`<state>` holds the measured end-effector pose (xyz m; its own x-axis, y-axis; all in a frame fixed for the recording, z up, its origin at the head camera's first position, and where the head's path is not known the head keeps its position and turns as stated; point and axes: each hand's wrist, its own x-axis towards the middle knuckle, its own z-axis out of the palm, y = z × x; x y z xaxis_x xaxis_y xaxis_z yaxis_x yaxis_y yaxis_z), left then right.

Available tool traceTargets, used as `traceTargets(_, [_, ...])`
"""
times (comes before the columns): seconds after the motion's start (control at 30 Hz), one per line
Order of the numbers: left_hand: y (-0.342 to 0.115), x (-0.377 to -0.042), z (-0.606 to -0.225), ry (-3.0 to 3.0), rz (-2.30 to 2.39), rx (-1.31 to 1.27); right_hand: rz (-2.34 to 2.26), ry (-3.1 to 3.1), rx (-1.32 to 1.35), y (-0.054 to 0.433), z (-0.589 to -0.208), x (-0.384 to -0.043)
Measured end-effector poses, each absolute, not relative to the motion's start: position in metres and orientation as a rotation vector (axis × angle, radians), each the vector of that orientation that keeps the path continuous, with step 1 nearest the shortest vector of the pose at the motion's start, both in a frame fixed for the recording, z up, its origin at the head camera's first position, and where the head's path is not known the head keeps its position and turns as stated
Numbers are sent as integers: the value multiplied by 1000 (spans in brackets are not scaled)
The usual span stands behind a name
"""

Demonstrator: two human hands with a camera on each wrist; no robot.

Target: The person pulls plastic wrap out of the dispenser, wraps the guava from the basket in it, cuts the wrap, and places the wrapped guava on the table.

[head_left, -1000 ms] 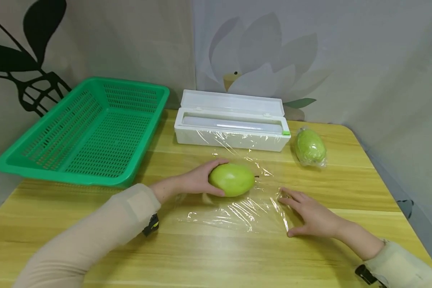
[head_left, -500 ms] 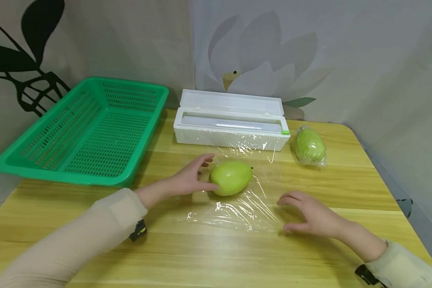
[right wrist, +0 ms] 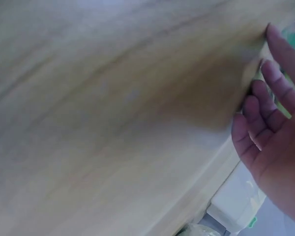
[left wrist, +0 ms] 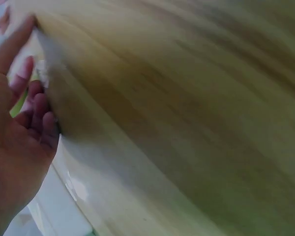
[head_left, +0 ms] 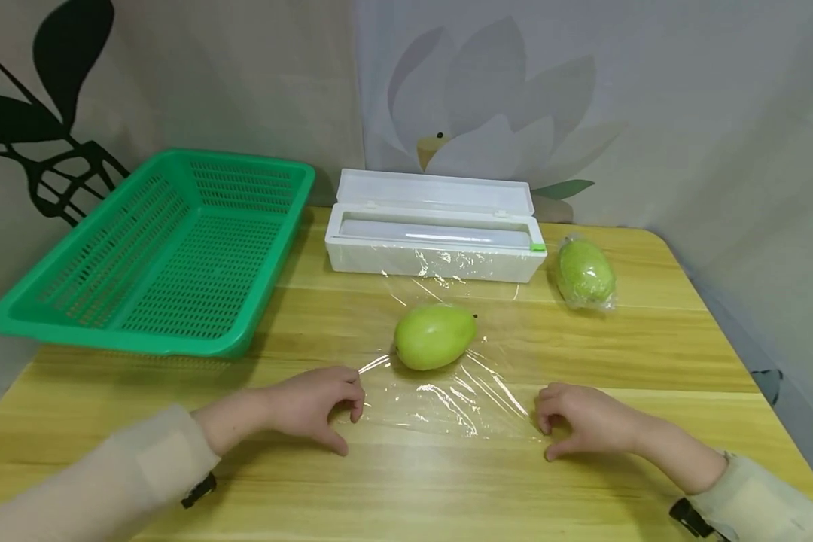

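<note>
A smooth, oval yellow-green fruit point(head_left: 435, 336) with a short dark stem lies on a sheet of clear plastic wrap point(head_left: 447, 414) in the head view. The wrap runs forward from a white dispenser box point(head_left: 433, 260) whose lid stands up. My left hand point(head_left: 305, 406) is at the sheet's near left corner, thumb and fingers apart. At the near right corner is my right hand point(head_left: 586, 421), its fingers bent and its thumb separate. In the wrist views, the left hand point(left wrist: 19, 128) and right hand point(right wrist: 275, 118) show a thumb-to-finger gap; whether fingertips touch film cannot be told.
A green slotted plastic basket point(head_left: 244, 331) stands at the left of the wooden table point(head_left: 447, 497). A similar fruit wrapped in film point(head_left: 585, 272) sits right of the box. A patterned wall covering point(head_left: 244, 83) is behind the table.
My left hand has let go of the fruit and drawn back toward the near left corner of the wrap. The right hand has shifted slightly nearer, its fingers more bent.
</note>
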<state>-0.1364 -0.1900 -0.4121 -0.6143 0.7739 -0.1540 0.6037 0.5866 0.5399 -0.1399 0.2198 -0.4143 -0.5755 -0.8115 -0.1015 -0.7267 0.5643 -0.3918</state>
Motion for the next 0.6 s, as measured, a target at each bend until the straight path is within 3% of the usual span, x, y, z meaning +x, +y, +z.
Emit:
traceTargets(0.23, [-191,-142,-413,2426,666,1170,-462,2505,-1402,220,-412,-144])
traceTargets(0.6, [-189,-144,-398,2408,706,1045,-415,2543,-1205,222,-393,-145])
